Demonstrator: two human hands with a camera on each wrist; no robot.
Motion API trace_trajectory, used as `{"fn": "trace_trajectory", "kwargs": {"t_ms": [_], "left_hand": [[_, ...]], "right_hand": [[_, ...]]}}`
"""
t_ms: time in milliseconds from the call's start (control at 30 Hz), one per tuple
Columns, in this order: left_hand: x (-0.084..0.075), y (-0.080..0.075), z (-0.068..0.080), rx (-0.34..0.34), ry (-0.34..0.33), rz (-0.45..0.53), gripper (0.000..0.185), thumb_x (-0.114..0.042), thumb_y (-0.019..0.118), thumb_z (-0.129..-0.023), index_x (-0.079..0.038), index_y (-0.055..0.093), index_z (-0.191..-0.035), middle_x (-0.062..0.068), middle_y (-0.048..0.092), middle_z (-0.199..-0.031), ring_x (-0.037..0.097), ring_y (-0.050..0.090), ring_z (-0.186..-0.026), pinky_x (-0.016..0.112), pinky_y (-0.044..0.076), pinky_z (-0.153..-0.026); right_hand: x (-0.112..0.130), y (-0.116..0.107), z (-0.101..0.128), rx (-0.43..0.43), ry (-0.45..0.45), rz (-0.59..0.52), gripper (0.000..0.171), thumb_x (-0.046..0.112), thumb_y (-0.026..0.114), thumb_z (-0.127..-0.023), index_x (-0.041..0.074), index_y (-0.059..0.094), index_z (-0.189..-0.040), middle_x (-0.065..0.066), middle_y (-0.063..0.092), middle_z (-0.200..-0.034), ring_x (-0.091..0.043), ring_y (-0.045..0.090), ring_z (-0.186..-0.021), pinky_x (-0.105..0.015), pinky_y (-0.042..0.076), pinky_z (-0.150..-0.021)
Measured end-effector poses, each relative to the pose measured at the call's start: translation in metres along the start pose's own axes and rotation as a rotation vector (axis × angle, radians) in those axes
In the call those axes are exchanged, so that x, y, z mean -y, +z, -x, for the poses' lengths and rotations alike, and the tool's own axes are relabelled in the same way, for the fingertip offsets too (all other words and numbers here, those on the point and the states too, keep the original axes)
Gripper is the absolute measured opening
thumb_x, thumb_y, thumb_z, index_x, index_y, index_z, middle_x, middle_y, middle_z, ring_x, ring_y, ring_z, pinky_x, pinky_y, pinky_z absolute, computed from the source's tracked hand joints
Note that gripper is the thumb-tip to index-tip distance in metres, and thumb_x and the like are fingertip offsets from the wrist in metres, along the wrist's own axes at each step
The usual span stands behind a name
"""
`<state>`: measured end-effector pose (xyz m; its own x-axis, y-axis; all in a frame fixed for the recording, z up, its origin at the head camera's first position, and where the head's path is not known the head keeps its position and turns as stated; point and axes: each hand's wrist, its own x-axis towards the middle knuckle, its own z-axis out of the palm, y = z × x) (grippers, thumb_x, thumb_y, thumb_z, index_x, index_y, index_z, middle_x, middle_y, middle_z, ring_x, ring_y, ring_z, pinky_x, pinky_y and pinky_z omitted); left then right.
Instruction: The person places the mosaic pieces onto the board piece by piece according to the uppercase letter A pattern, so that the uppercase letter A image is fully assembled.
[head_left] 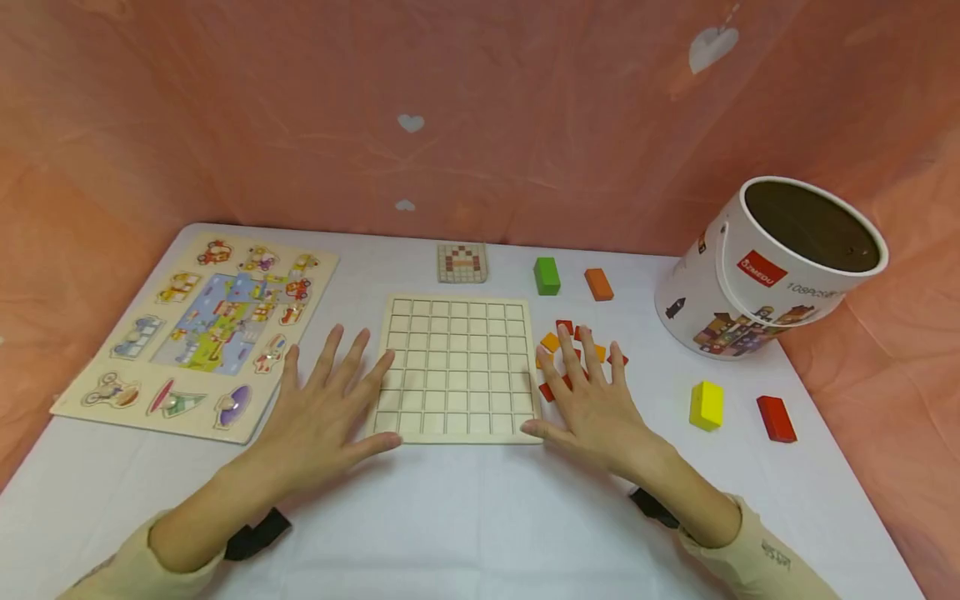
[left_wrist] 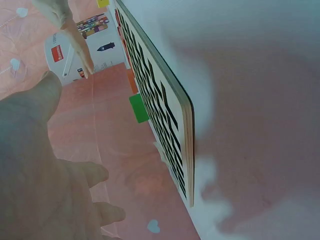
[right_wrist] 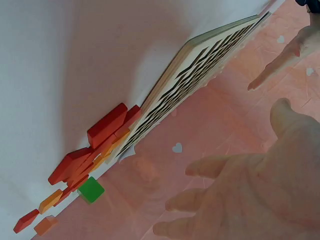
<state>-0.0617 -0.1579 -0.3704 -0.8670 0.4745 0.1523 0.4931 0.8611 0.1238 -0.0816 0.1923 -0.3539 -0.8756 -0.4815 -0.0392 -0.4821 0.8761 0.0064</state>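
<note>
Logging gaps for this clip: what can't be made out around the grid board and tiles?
- Small tiles: head view, right hand covers part of the pile.
- Bucket contents: head view, interior dark.
- Pattern card: too small to read.
- Left hand: contact with grid board unclear; wrist views blurred.

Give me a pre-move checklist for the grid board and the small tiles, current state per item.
1. Grid board flat on the table: ok.
2. Board cells free: ok, every cell looks empty.
3. Left hand free: ok, fingers spread, holding nothing, at the board's left edge.
4. Right hand free: ok, fingers straight, holding nothing, beside the board's right edge.
5. Red and orange tiles reachable: ok, piled right of the board under the right fingertips; count cannot tell, hand covers part.
6. Pattern card visible: ok, behind the board; its pattern is too small to read, cannot tell.
</note>
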Motion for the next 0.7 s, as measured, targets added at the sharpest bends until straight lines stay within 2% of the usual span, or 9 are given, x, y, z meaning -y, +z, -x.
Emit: {"fn": "trace_trajectory", "kwargs": {"t_ms": [100,200,300,400,500,567,633,700], "left_hand": [[0.001,0.001,-0.002,-0.003,0.003,0.017,0.090,-0.071,0.051,-0.090,-0.015,0.029,-0.158,0.018,0.014,-0.164,0.038,-0.005,-0.151,0.077,0.004,-0.107],[0.005,0.003,-0.005,0.008,0.019,0.086,0.087,-0.060,0.060,-0.091,-0.014,0.028,-0.158,0.019,0.020,-0.162,0.042,0.009,-0.149,0.075,0.015,-0.107],[0.013,0.009,-0.010,0.041,0.029,0.230,0.087,-0.044,0.072,-0.089,-0.012,0.028,-0.157,0.020,0.027,-0.160,0.044,0.027,-0.143,0.069,0.027,-0.107],[0.022,0.014,-0.014,0.077,0.030,0.384,0.086,-0.031,0.078,-0.086,-0.008,0.032,-0.155,0.021,0.032,-0.157,0.043,0.035,-0.139,0.062,0.034,-0.107],[0.029,0.020,-0.018,0.100,0.033,0.488,0.081,-0.026,0.080,-0.085,-0.006,0.038,-0.152,0.020,0.036,-0.154,0.042,0.036,-0.139,0.060,0.033,-0.109],[0.033,0.022,-0.019,0.101,0.054,0.528,0.080,-0.024,0.081,-0.083,-0.005,0.041,-0.150,0.019,0.038,-0.153,0.040,0.036,-0.139,0.058,0.032,-0.110],[0.036,0.025,-0.019,0.101,0.074,0.548,0.078,-0.022,0.083,-0.082,-0.004,0.044,-0.148,0.019,0.039,-0.152,0.039,0.036,-0.138,0.058,0.032,-0.110],[0.038,0.026,-0.019,0.093,0.094,0.553,0.078,-0.021,0.084,-0.080,-0.003,0.046,-0.146,0.021,0.039,-0.151,0.040,0.037,-0.137,0.058,0.033,-0.109]], "right_hand": [[-0.005,-0.001,-0.001,0.017,0.016,-0.039,0.092,0.064,0.054,-0.092,0.009,0.023,-0.158,-0.023,0.004,-0.164,-0.045,-0.003,-0.149,-0.070,0.001,-0.112],[-0.024,-0.004,-0.004,0.026,0.055,-0.178,0.086,0.054,0.060,-0.094,0.008,0.026,-0.158,-0.022,0.009,-0.164,-0.045,0.002,-0.149,-0.071,0.002,-0.112],[-0.059,-0.006,-0.008,0.003,0.096,-0.425,0.073,0.032,0.067,-0.096,0.003,0.033,-0.154,-0.025,0.025,-0.159,-0.047,0.019,-0.145,-0.070,0.013,-0.112],[-0.095,-0.002,-0.011,-0.031,0.120,-0.664,0.060,0.009,0.068,-0.094,-0.005,0.041,-0.146,-0.030,0.043,-0.146,-0.048,0.039,-0.134,-0.067,0.032,-0.106],[-0.119,0.004,-0.013,-0.035,0.149,-0.801,0.052,0.000,0.066,-0.092,-0.010,0.046,-0.139,-0.031,0.052,-0.134,-0.045,0.049,-0.122,-0.054,0.046,-0.101],[-0.127,0.008,-0.014,-0.035,0.170,-0.837,0.050,-0.001,0.066,-0.092,-0.010,0.048,-0.137,-0.030,0.056,-0.130,-0.043,0.052,-0.117,-0.039,0.051,-0.096],[-0.131,0.011,-0.014,-0.042,0.179,-0.847,0.048,-0.001,0.067,-0.091,-0.010,0.051,-0.135,-0.029,0.057,-0.127,-0.041,0.053,-0.115,-0.025,0.050,-0.090],[-0.132,0.016,-0.015,-0.049,0.168,-0.843,0.046,-0.002,0.067,-0.090,-0.009,0.053,-0.133,-0.027,0.059,-0.124,-0.039,0.053,-0.112,-0.018,0.047,-0.086]]}}
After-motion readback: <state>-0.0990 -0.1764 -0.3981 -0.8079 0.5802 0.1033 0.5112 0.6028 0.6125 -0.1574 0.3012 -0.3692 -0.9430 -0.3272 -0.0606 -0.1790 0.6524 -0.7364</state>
